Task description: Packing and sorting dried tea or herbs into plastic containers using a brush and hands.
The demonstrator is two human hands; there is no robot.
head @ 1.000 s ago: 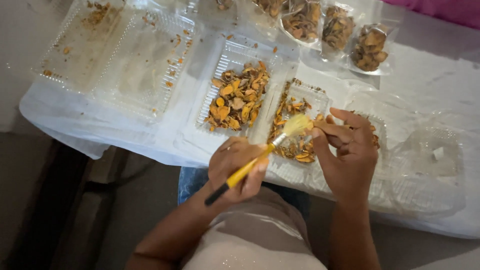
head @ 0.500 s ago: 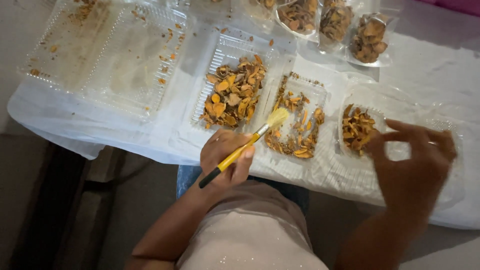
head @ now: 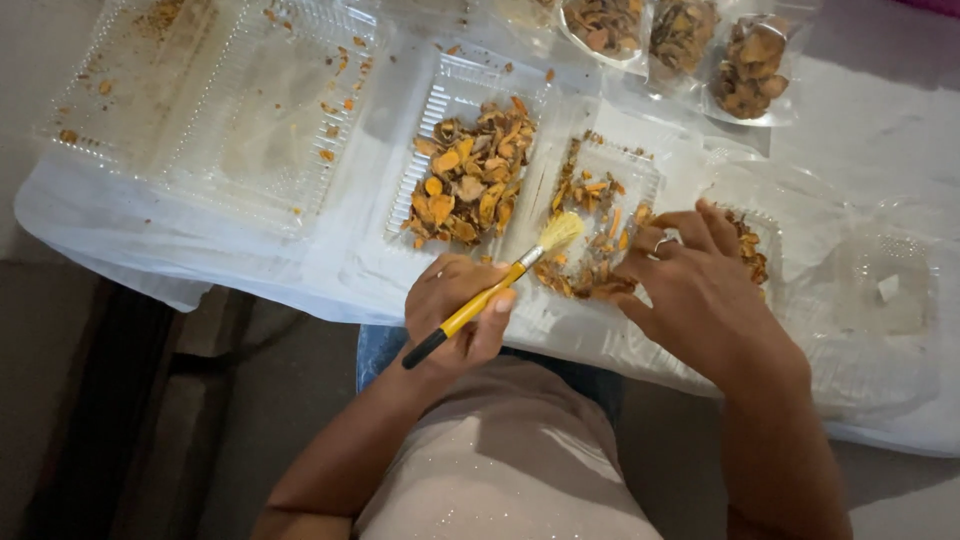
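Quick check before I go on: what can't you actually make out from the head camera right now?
- Right hand: its fingertips lie among the dried orange pieces; whether they pinch one is hidden.
- Small tray behind that hand: contents mostly covered by the hand.
- Three bags of brown pieces: cut off by the top edge.
- Left hand: palm side hidden under the yellow brush.

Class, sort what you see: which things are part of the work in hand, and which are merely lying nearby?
In hand:
left hand holding a yellow-handled brush
right hand at the middle tray of orange slices

Lying nearby:
fuller tray of slices
large, nearly bare trays
three filled packs at the far edge
white cloth
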